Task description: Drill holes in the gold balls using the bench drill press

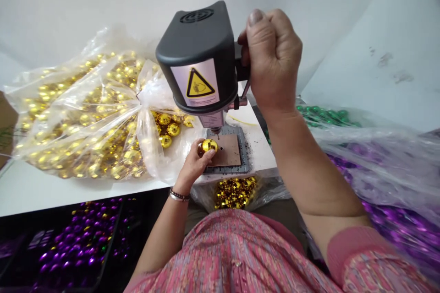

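My left hand (195,163) grips a shiny gold faceted ball (209,146) between thumb and fingers. It holds the ball just left of the bit, above a brown board (229,151) that has a small dark hole. Over the board stands a dark grey bench drill press (202,55) with a yellow warning triangle on its front. My right hand (273,55) is closed around the handle at the right side of the machine's head; the handle is mostly covered by the fingers. The thin drill bit (217,136) points down, apart from the ball.
A large clear bag of gold balls (89,119) lies left of the machine, its mouth towards it. Below the table edge is a bag of gold pieces (235,192). Purple balls (82,238) fill a dark bin at lower left. Bagged green balls (326,115) and purple balls (402,229) are at right.
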`<act>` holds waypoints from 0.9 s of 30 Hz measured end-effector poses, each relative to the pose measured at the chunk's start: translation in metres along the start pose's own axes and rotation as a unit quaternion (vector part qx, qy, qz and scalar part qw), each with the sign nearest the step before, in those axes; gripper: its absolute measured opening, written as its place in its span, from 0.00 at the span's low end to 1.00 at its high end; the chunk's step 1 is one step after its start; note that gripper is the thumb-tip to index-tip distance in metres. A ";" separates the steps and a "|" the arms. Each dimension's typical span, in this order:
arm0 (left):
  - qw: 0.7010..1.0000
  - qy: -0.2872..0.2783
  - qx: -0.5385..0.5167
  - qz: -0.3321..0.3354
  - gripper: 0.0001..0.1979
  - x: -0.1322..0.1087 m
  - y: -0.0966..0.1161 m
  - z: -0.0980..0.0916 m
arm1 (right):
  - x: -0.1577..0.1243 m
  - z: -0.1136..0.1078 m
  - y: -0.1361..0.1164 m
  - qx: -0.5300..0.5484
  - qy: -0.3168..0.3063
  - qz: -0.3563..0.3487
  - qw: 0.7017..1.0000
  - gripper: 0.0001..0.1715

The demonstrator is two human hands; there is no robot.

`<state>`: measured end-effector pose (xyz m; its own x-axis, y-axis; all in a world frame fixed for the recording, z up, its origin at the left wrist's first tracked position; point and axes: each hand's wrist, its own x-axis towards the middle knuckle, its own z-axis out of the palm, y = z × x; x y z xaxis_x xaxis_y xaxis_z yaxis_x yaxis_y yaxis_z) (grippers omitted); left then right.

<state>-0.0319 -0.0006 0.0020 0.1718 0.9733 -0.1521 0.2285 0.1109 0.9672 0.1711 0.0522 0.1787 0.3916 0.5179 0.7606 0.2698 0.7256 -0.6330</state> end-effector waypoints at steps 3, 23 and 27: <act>1.000 0.002 -0.004 0.004 0.33 0.003 -0.003 0.000 | 0.006 0.005 0.006 -0.044 0.024 0.002 0.999 0.39; 0.968 -0.019 0.245 0.051 0.29 0.021 0.016 0.014 | 0.000 0.007 -0.005 -0.038 0.031 0.016 0.999 0.25; 0.966 -0.046 0.251 0.053 0.30 0.027 0.021 0.017 | 0.000 0.008 0.000 -0.011 0.031 0.011 0.999 0.29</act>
<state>-0.0063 0.0243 0.0144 0.2990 0.9492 -0.0982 0.6362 -0.1216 0.7618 0.1642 0.0557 0.1804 0.4515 0.5031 0.7369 0.2792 0.7048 -0.6522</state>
